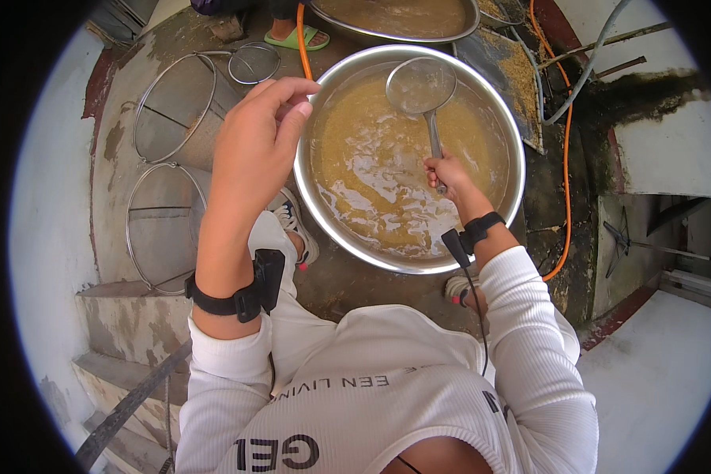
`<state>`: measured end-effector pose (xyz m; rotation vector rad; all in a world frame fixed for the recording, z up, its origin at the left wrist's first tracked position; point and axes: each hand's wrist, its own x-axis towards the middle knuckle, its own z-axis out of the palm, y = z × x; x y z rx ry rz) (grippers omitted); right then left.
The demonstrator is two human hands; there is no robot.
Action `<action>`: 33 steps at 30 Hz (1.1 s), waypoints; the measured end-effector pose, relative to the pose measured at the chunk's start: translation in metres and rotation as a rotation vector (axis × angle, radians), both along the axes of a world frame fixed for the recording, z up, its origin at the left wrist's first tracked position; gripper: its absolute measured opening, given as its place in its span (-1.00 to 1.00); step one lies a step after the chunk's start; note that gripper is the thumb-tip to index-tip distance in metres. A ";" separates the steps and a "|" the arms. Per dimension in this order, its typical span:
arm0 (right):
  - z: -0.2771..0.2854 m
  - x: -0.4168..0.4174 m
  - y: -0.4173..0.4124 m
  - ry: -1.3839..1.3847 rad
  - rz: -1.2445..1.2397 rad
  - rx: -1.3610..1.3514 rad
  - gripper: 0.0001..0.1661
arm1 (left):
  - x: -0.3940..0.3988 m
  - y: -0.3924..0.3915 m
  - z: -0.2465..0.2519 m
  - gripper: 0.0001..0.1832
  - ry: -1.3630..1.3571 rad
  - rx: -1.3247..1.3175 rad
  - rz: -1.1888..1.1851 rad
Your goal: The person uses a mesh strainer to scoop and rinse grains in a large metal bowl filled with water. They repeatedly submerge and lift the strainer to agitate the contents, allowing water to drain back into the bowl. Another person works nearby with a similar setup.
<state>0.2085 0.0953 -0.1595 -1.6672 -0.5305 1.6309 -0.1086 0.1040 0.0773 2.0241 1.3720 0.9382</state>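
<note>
A wide metal basin of cloudy water, with golden grain-like material under the surface, stands on the floor before me. My right hand grips the handle of a round mesh skimmer, whose head lies over the far part of the basin at the water. My left hand is raised beside the basin's left rim, fingers bent and holding nothing. Left of that hand are a large wire-rimmed mesh strainer with pale grain in it, another mesh strainer nearer me, and a small round strainer.
A second metal basin of murky water stands beyond, near another person's foot in a green sandal. An orange hose and a grey hose run at right, by a grain-strewn mesh screen. Concrete steps are at lower left.
</note>
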 end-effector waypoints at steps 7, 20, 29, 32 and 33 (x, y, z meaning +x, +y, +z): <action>0.008 -0.025 -0.045 -0.077 0.355 0.032 -0.28 | -0.002 -0.002 -0.001 -0.75 0.030 0.037 0.010; 0.085 0.028 -0.226 -0.011 0.639 -0.196 -0.10 | -0.004 0.001 -0.011 -0.74 0.034 0.120 -0.022; 0.145 0.047 -0.316 0.636 0.097 -0.396 -0.41 | 0.002 0.003 -0.012 -0.72 -0.020 0.048 -0.062; 0.147 0.043 -0.334 0.746 -0.083 -0.382 -0.43 | 0.003 0.003 -0.011 -0.72 0.003 0.025 -0.064; 0.145 0.043 -0.336 0.791 -0.140 -0.369 -0.43 | 0.004 0.003 -0.011 -0.72 0.003 0.022 -0.064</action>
